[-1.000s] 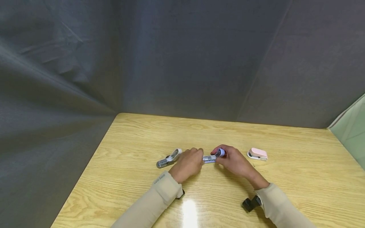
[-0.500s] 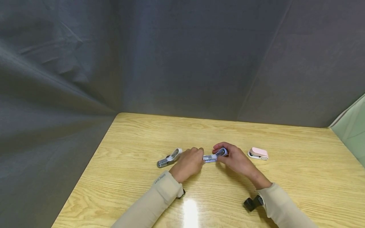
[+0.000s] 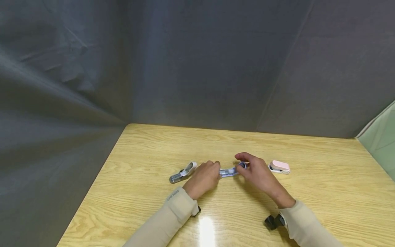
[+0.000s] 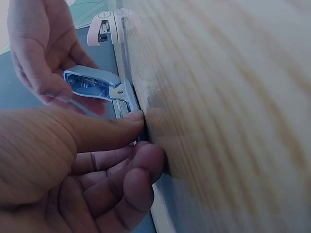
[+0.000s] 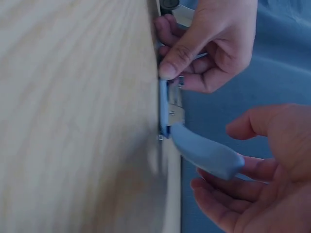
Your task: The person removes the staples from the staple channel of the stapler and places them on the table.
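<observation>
A small light-blue stapler (image 3: 227, 172) lies on the table with its top cover swung far back, baring the metal staple channel. My left hand (image 3: 204, 178) pinches the end of its base between thumb and fingers, low against the tabletop. The right hand (image 3: 257, 173) is at the raised cover, thumb and fingers spread. In the right wrist view the thumb stands clear of the stapler cover (image 5: 206, 153), while the other fingers lie behind it, at least one seemingly touching. Left of the left hand lies a grey-and-white stapler (image 3: 177, 177), its cover also folded back.
A pink-and-white stapler (image 3: 280, 166), its cover down, sits on the wooden table (image 3: 148, 147) beyond the right hand. A dark cloth (image 3: 197, 68) hangs behind the table and along its left side. A black wrist camera (image 3: 271, 222) hangs under the right sleeve.
The right hand has shifted slightly right and its fingers have spread from the blue cover, which has tilted further back. The left hand keeps its hold in place.
</observation>
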Available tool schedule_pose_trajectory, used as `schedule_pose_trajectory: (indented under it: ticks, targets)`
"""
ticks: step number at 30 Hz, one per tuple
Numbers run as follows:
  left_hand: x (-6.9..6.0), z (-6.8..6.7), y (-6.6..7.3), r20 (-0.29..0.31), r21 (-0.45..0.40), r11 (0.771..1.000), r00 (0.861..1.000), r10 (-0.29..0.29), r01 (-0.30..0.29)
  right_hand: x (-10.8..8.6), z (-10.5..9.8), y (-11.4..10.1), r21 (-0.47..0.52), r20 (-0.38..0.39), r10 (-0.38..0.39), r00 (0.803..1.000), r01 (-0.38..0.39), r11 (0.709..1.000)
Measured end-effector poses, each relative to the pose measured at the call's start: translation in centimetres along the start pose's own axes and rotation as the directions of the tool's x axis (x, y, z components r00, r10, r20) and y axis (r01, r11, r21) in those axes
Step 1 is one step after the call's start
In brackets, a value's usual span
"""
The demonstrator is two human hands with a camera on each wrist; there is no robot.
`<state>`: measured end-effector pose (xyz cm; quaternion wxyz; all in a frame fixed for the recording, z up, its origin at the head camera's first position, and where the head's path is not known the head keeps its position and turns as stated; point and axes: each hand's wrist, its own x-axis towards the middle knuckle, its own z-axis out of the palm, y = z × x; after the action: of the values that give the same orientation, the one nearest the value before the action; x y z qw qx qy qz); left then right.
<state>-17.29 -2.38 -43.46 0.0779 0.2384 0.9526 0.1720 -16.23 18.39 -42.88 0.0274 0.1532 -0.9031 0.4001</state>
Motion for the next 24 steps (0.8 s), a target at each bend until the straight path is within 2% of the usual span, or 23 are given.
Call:
schedule_pose_trajectory:
  ticks: [10,18,24]
  targets:
    - [0.1,0.0,0.0,-0.007,-0.004,1.000,1.000,-0.002,0.002,-0.2,-0.8,-1.5,-0.066,-0.085,-0.103,0.991,0.097,0.993]
    - [0.1,0.0,-0.1,-0.022,-0.010,1.000,1.000,0.006,-0.006,-0.7,-0.9,-2.8,-0.092,-0.092,-0.138,0.986,0.130,0.987]
    - [0.0,0.0,0.0,-0.019,-0.025,1.000,1.000,0.005,-0.005,-0.8,-0.5,-3.3,-0.075,-0.054,-0.155,0.986,0.151,0.986]
